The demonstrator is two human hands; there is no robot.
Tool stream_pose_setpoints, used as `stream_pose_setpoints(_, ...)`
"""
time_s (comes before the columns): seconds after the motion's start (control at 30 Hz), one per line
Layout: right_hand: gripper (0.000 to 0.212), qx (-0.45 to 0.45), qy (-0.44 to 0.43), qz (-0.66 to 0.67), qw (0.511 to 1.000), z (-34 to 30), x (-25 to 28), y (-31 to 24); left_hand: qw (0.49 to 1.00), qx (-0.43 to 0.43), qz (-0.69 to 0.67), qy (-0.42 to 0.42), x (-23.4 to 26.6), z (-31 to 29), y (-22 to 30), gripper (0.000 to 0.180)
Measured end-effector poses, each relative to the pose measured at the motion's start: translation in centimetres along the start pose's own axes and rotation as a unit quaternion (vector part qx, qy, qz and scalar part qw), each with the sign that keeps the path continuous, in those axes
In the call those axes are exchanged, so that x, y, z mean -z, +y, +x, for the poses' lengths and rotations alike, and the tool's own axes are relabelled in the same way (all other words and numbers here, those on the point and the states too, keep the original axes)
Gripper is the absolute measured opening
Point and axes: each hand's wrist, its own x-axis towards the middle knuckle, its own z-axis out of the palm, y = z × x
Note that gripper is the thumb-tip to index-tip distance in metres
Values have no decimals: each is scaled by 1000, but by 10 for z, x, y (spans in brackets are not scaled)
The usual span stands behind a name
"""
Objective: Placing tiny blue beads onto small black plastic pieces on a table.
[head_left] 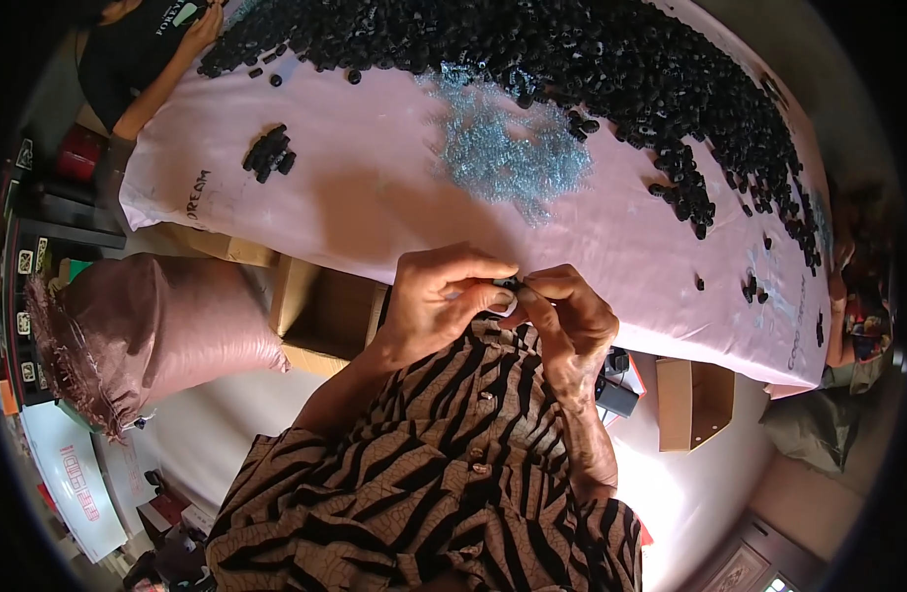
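Note:
Close to my body, just off the table's near edge, both hands meet at their fingertips. Thumb and forefinger of my left hand (436,293) are closed on a small black part (510,283), mostly covered by the fingers. From the other side, my right hand (569,314) pinches at the same part; whether it holds a second small piece is hidden. Beyond my hands, on the pink cloth (365,197), lies a loose heap of clear bluish coils (513,143) that look like small springs. A small cluster of black parts (269,153) sits to the left.
A large pile of small black round parts (611,59) covers the table's far side, some scattered right. Another person's arm (167,89) is at the far left. Below stand a stuffed pinkish sack (177,326), an open cardboard box (325,306) and another box (692,405).

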Motion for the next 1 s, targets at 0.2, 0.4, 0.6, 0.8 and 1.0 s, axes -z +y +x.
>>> stream_pose_setpoints(0.2, 9, 21, -27, -42, 999, 2, -3, -6, 965, 145, -216, 5, 6, 0, -1, 21)
stream_pose_setpoints(0.4, 12, 47, -15, -36, 998, -4, -9, -8, 961, 105, -254, 14, 6, -2, -2, 22)
stream_pose_setpoints(0.6, 14, 138, -2, -141, 980, -6, -10, -9, 966, 65, -250, -1, 2, -1, 1, 20)
stream_pose_setpoints(0.8, 16, 159, -23, -210, 964, -9, -7, -17, 980, 65, -190, 1, 2, -2, 5, 17)
stream_pose_setpoints(1.0, 19, 131, -32, -257, 957, -10, -4, -19, 989, 60, -138, -15, 4, -2, 2, 20)
